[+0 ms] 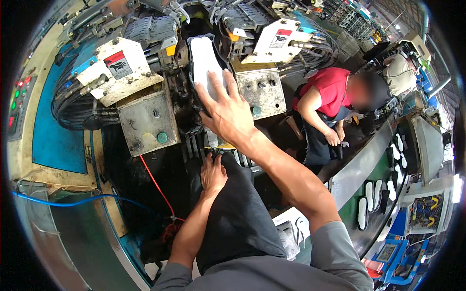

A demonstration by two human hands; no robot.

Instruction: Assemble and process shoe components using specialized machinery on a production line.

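Observation:
A dark shoe upper on a last, with its white sole side (203,54) facing up, sits in the middle of the machine between two clamp assemblies. My right hand (228,114) lies over the near part of it, fingers spread and stretched forward onto the white surface. Lower down, my left hand (213,174) is by a yellow-edged part (219,145) at the machine's front, above my lap. Its fingers point forward, slightly bent and partly apart, and nothing shows in them. Whether those fingertips touch the machine is unclear.
Metal control boxes (149,121) with green buttons flank the shoe, below cream guard plates (116,68) and black hoses. At right a person in red (324,89) holds a tool. Beyond, white soles (374,194) line a green conveyor (350,209). A blue hose (73,203) crosses at left.

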